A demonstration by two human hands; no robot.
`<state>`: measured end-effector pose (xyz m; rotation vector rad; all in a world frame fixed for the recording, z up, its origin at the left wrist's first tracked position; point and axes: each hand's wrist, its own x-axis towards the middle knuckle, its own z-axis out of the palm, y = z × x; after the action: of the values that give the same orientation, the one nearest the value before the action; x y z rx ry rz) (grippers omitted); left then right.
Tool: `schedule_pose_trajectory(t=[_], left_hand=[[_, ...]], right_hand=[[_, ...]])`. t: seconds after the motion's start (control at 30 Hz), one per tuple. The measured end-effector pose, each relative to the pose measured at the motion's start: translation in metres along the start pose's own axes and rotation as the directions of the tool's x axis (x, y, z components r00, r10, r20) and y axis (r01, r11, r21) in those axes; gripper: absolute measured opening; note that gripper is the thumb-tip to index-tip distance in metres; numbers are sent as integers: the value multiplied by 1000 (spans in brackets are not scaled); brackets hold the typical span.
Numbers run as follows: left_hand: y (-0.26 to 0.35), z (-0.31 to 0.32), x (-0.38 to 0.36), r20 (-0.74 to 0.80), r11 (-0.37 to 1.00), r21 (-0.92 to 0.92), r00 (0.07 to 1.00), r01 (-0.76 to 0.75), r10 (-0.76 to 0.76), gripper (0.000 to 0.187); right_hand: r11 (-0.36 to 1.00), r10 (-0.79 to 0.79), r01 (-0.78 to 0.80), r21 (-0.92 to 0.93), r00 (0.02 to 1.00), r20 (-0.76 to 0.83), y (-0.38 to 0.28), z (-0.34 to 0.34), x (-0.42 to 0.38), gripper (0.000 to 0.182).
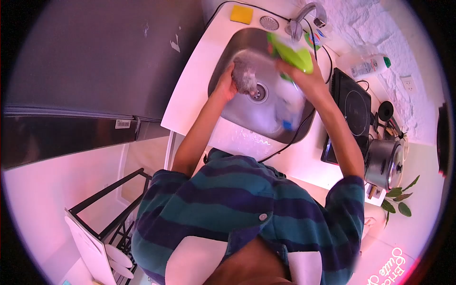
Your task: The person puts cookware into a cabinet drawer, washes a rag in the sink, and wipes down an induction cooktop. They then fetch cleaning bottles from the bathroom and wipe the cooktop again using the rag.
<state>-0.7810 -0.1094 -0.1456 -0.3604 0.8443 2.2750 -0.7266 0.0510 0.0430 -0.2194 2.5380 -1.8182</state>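
Observation:
My left hand (227, 85) is closed around a grey, fuzzy, wet-looking cloth (245, 75) with whitish patches, held over the steel sink (242, 116) beside its drain (259, 92). In my right hand (304, 78) is a spray bottle (295, 56) with a bright green top, its fingers wrapped round the neck. The bottle is smeared by motion. Its pale body hangs below the hand, over the right side of the basin, with a blue patch near the bottom. The green nozzle end points toward the upper left, apart from the cloth.
Behind the basin are a yellow sponge (241, 14), a round drain strainer (269, 23) and the faucet (306, 19). To the right stand a white bottle with a green cap (370, 67), a black cooktop (354, 107) and a lidded pot (384, 164). A black cord (331, 64) crosses the counter.

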Motion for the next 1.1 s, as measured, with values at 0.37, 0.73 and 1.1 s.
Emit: schedule_pose_trajectory(t=[0.37,0.73,1.1], left_hand=[[-35,-5,-7,-104,996,-4,991,89,-89,48],[-26,43,5,73,708,706,997,-34,-25,31],[-78,89,6,168,268,955,977,-128,-132,51]], right_hand=[[864,-479,482,-147,697,-534,66,130,196,53],[914,-309,307,-265,950,36,84,49,127,72],[213,-31,-328,-920,939,-342,228,-211,-14,64]])
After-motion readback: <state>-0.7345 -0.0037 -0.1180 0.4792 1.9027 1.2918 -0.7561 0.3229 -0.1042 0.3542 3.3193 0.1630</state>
